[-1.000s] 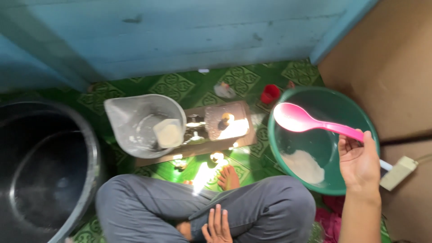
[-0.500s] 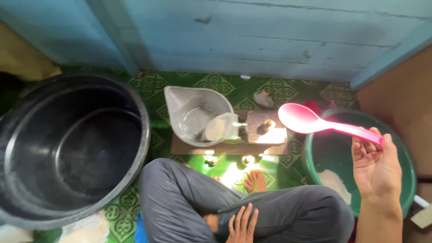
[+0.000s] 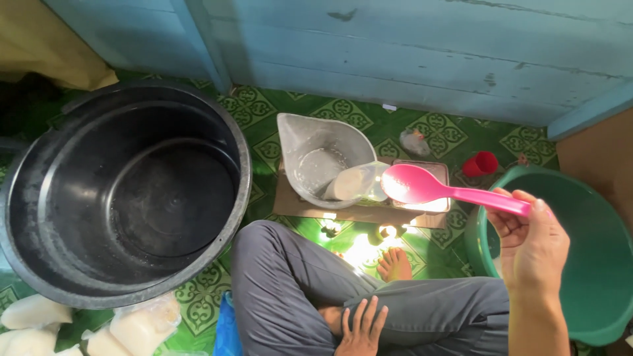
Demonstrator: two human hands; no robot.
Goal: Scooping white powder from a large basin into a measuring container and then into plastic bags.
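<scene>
Seated worker's right hand [image 3: 531, 247] grips pink spoon [image 3: 422, 186] over jug [image 3: 323, 161], mid-scoop; left hand [image 3: 364, 326] rests open on lap. Next, probably: tip w/ steady wrist.

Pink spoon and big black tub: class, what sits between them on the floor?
In the head view, a clear jug on a cardboard piece lies between the pink spoon, held by the right hand, and the black tub.

Home floor corner: green patterned mat [image 3: 264, 112], blue plank wall [image 3: 409, 53].
</scene>
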